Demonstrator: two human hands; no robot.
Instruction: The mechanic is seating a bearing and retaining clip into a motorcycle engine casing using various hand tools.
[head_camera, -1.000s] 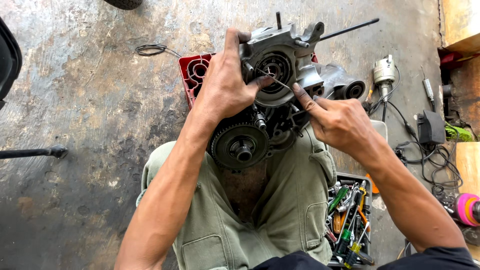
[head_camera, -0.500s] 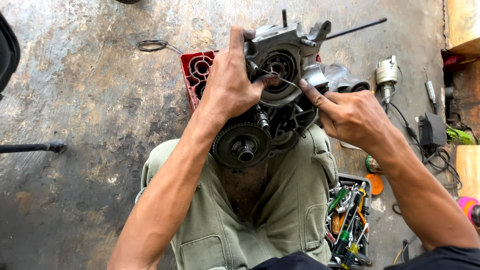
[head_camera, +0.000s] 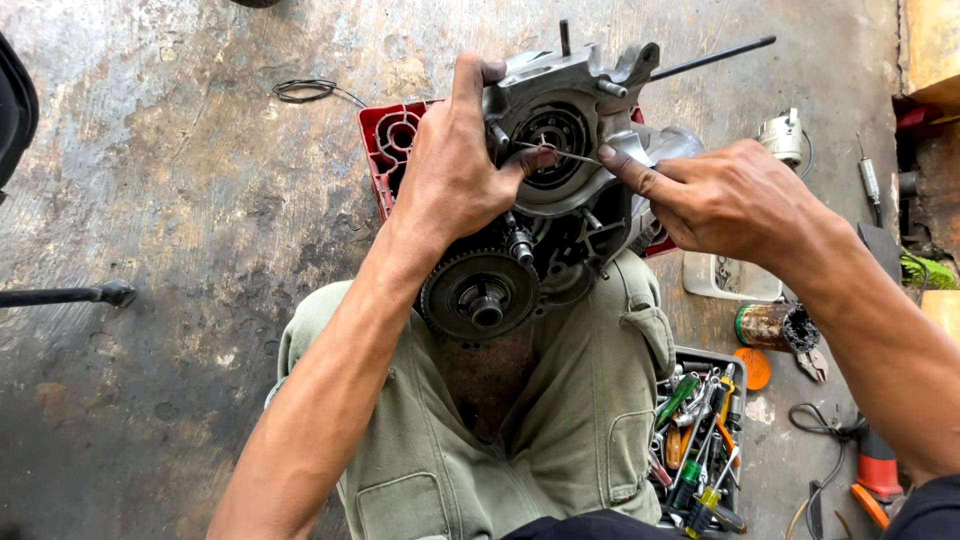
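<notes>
- The stained concrete floor (head_camera: 150, 200) fills the view; the person sits on it in olive-green trousers (head_camera: 560, 420), knees spread.
- An engine case (head_camera: 570, 170), grey cast metal, stands between the knees, its open side turned up toward the camera, resting against a red plastic crate (head_camera: 385, 150) behind it.
- A large toothed gear (head_camera: 482, 296) sits at the lower end of the engine case, just above the lap.
- A long dark rod (head_camera: 715, 57) sticks out from the top right of the case.
- The left hand (head_camera: 452, 175) lies spread over the left side of the case, fingers wrapped over its top edge, thumb pressed in beside the round bearing opening (head_camera: 552, 140).
- The right hand (head_camera: 725, 195) is nearly closed, forefinger and thumb pinched on a thin wire (head_camera: 560, 152) that reaches across the bearing opening; what the wire's far end touches is too fine to tell.
- A black tool tray (head_camera: 700, 440) of screwdrivers and pliers sits by the right thigh.
- A rusty tin can (head_camera: 775, 326) lies on the floor just beyond the tray.
- A coil of black wire (head_camera: 305, 91) lies on the floor, well apart at upper left.
</notes>
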